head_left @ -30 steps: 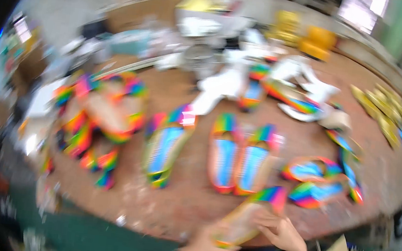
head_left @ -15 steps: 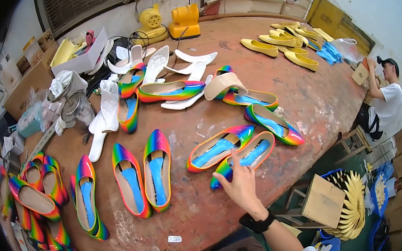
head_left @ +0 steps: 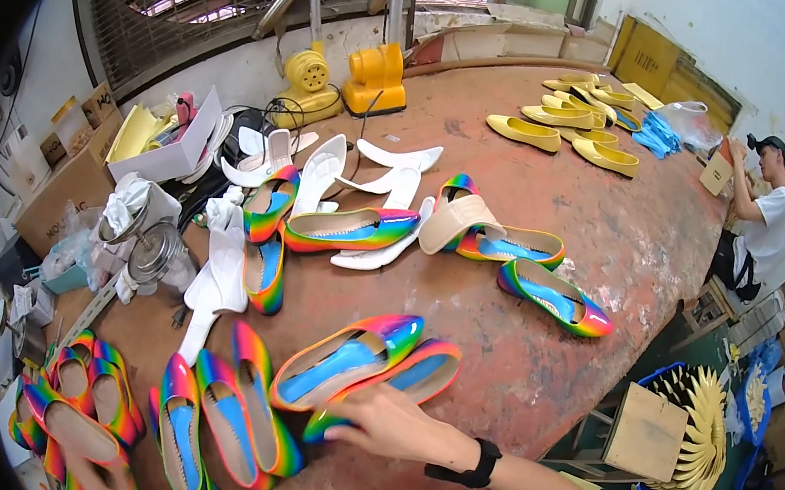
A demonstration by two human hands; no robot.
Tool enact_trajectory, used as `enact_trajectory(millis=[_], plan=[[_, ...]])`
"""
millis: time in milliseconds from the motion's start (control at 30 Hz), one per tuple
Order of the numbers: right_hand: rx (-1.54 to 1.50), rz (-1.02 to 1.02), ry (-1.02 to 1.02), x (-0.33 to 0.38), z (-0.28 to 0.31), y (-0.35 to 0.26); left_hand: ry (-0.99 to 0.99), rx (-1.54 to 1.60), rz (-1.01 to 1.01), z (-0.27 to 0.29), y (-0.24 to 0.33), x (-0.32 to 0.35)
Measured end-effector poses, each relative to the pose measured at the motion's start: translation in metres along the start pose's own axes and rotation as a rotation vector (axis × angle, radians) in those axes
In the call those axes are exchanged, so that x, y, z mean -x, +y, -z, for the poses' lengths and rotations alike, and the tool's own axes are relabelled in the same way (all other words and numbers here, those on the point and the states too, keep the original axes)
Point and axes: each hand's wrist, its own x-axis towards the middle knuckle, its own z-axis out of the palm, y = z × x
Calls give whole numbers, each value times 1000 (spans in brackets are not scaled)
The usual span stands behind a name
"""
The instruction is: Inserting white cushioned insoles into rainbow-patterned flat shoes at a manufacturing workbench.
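My right hand [head_left: 395, 424], a black band on its wrist, closes around the heel end of a glossy rainbow flat shoe [head_left: 421, 374] with a blue insole. Against it lies a matching flat [head_left: 349, 362], toe pointing up and right. Just left stand more rainbow flats, among them one with a pink-red toe [head_left: 228, 426] and a slim one [head_left: 181, 435] beside it. At the lower left, my left hand [head_left: 101, 482] is smeared by motion beside a pile of rainbow flats [head_left: 77, 422] with beige insoles; its fingers are not clear.
Farther back, rainbow flats [head_left: 557, 300] and white insole pieces [head_left: 211, 286] lie on the worn table [head_left: 602, 212]. Yellow flats [head_left: 524, 132] and two yellow heat tools [head_left: 375, 81] stand at the far side. Cans [head_left: 156, 255] crowd the left. A person [head_left: 774, 213] works at the far right.
My right hand has brought the pair of rainbow flats leftward, next to the other flats. My left hand has come into view at the lower left. The whole view has shifted slightly.
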Motion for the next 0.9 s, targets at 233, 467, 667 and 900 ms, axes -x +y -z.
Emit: enact_trajectory(millis=[233,467,667,900], plan=[[637,73,591,-62,144,110,-675,120,-325,-82,198,56],[566,-122,356,-62,187,197,-742,-15,-302,-124,202,55],[442,9,812,-17,200,139,-583,-19,-86,-129,189,75],[-971,-491,446,80,152,49,-343,437,266,-100,184,56]])
